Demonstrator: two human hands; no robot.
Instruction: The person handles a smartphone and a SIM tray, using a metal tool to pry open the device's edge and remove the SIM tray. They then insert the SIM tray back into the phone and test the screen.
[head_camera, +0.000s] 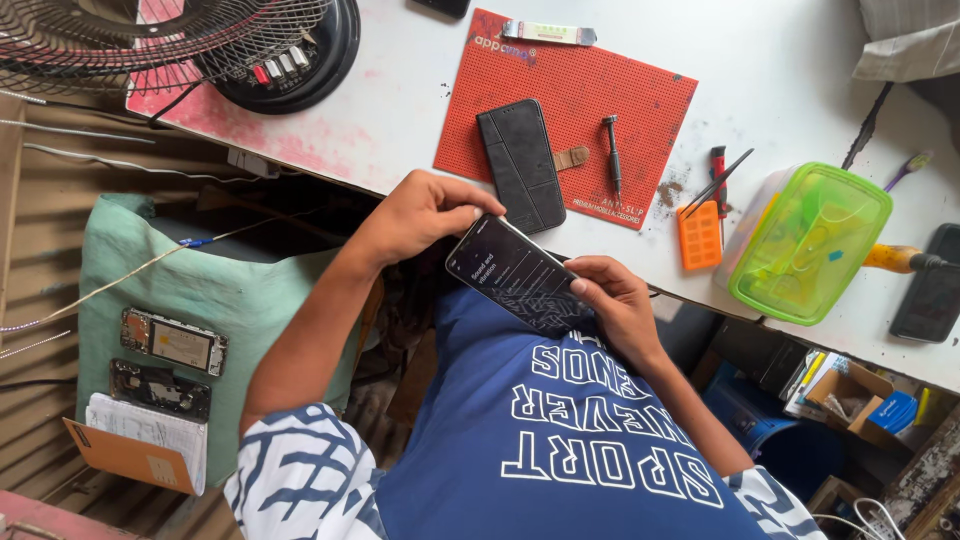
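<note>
I hold a black smartphone (515, 272) with a lit dark screen over my lap, just below the white table's edge (400, 110). My left hand (425, 212) grips its top-left end, with the thumb lying over the upper edge. My right hand (612, 300) holds the lower-right end, its thumb resting on the screen. Just beyond the phone, a black wallet phone case (520, 163) lies shut on a red perforated work mat (570, 100). A small screwdriver (611, 152) lies on the mat to the case's right.
A green lidded plastic box (808, 243), an orange parts tray (699, 235), tweezers (716, 184) and a black device (930, 282) sit at the right of the table. A fan (180, 40) stands at top left. Opened phones (172, 342) lie on a green cloth at left.
</note>
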